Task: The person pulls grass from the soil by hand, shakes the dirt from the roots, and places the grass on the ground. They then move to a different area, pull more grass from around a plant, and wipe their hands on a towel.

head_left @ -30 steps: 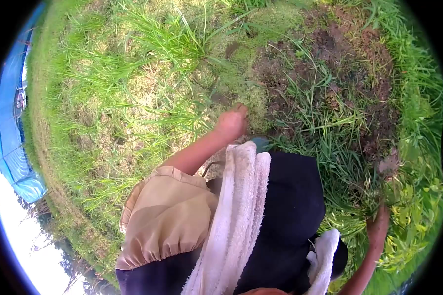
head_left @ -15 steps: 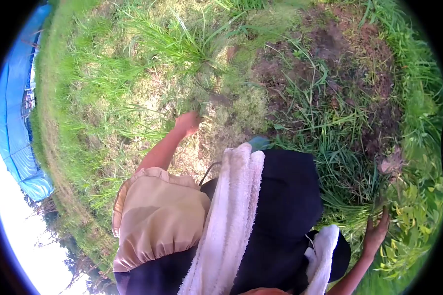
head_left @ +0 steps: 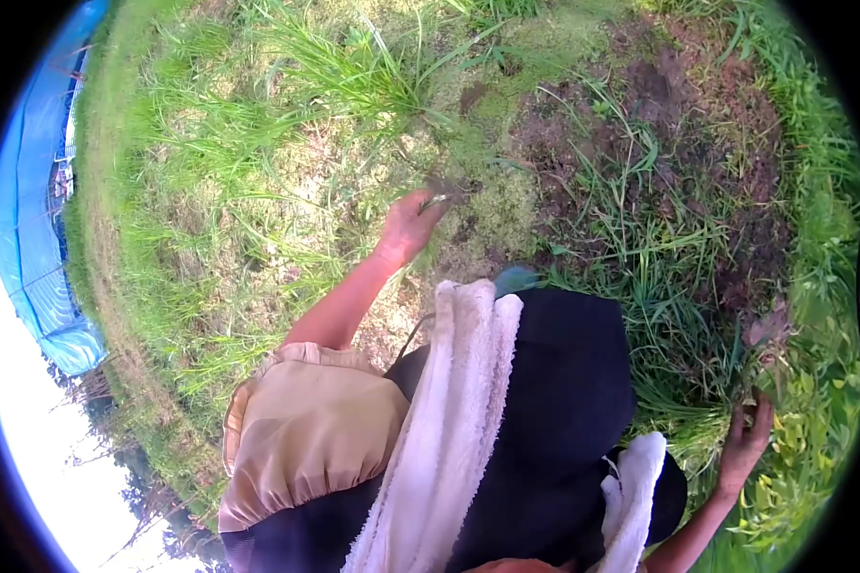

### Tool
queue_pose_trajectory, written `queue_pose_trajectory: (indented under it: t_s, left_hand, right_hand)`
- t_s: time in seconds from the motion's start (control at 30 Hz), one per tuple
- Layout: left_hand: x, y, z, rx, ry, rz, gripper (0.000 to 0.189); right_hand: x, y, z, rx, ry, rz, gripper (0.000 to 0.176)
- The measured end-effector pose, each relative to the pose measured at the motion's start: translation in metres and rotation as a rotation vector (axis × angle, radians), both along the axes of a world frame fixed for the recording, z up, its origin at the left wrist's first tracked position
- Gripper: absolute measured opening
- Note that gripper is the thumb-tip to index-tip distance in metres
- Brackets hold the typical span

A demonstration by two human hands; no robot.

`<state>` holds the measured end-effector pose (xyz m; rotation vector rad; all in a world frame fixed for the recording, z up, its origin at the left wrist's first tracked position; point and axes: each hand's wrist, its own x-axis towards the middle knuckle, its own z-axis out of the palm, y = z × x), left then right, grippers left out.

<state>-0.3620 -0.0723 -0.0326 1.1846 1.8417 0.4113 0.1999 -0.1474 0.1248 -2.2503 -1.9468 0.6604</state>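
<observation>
My left hand (head_left: pixel 409 227) reaches forward over mossy ground, its fingers pinched on a thin pale grass stalk (head_left: pixel 437 200) at the edge of a patch of dark bare soil (head_left: pixel 678 105). My right hand (head_left: pixel 745 437) is low at the right with its fingers spread. It rests against a thick tuft of green grass (head_left: pixel 674 377) and leafy weeds (head_left: pixel 812 449) and holds nothing. A tan sleeve (head_left: pixel 311 430), dark clothing and a white towel (head_left: pixel 449 411) fill the bottom middle of the view.
Tall grass clumps (head_left: pixel 354 76) grow ahead and to the left. More grass (head_left: pixel 631 220) sprouts through the dug soil. A blue tarpaulin (head_left: pixel 29 239) lies at the far left edge. A small teal object (head_left: pixel 516 279) peeks out by the towel's top.
My left hand has moved right and forward to the soil's edge and pinched a stalk. My right hand has opened from a closed grip and settled against the grass tuft.
</observation>
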Motion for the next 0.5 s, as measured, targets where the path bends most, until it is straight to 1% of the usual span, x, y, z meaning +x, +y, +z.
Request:
queue_pose_trajectory:
  t_s: [0.03,0.1,0.13,0.2,0.23,0.27,0.37,0.47,0.5]
  left_hand:
    - [0.026,0.017,0.015,0.044,-0.066,0.040,0.018]
    - [0.033,0.025,-0.012,0.072,0.208,-0.168,0.018]
    - [0.034,0.032,-0.030,0.088,0.349,-0.285,0.018]
    - [-0.005,0.029,-0.044,0.048,0.728,-0.345,0.023]
    - [-0.028,0.030,-0.052,-0.187,0.896,-0.402,0.031]
    - [-0.041,0.032,-0.053,-0.361,0.913,-0.249,0.038]
    - [-0.063,0.034,-0.064,-0.440,0.773,0.013,0.036]
    - [-0.078,0.029,-0.079,-0.228,0.489,0.165,0.033]
    - [-0.077,0.026,-0.084,-0.191,0.442,0.182,0.031]
  right_hand:
    - [-0.006,0.005,0.004,0.017,0.012,0.020,0.034]
    - [-0.015,0.016,0.011,0.106,0.027,0.034,0.034]
    - [-0.034,0.022,0.022,0.049,-0.025,-0.041,0.031]
    - [-0.031,0.013,0.029,0.050,-0.086,0.059,0.030]
    - [-0.031,0.010,0.029,0.050,-0.113,0.113,0.029]
    - [-0.033,0.007,0.029,0.051,-0.100,0.121,0.029]
    - [-0.030,-0.007,0.011,0.027,-0.102,0.142,0.028]
    - [-0.032,-0.010,0.006,0.007,-0.129,0.155,0.024]
    - [-0.034,-0.008,0.004,0.010,-0.130,0.156,0.024]
